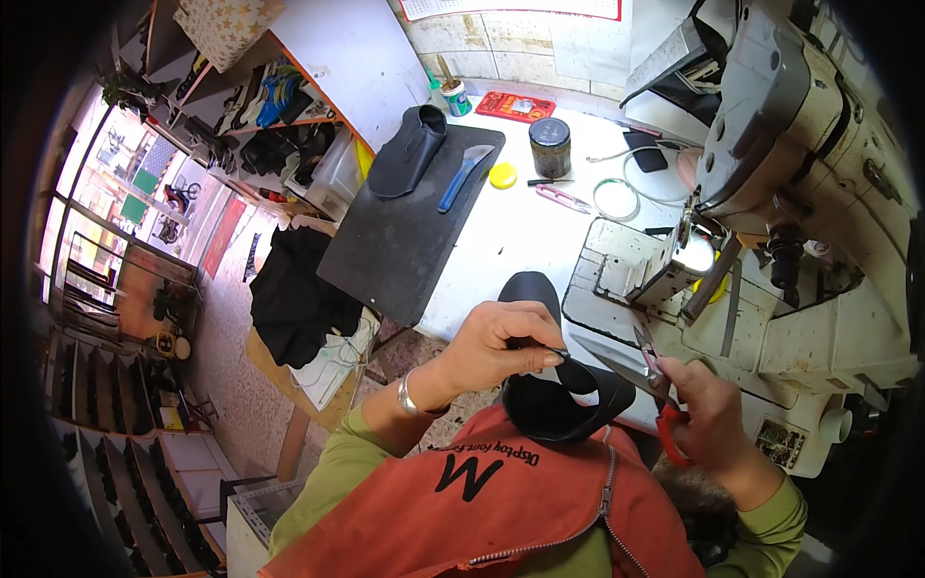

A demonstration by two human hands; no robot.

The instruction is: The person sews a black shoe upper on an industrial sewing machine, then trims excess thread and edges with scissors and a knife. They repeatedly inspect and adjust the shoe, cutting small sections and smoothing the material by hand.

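I see my left hand pinching the upper edge of the black leather shoe upper, which sits low centre over my chest, between both hands. My right hand is clenched on red-handled scissors, blades pointing up-left toward the pinch, tips just right of the left fingertips. The blades' long axis runs diagonally across the leather's right edge; the right hand is nearer the cut.

Bright even daylight, sharp centre, fisheye bending, dark vignetted corners
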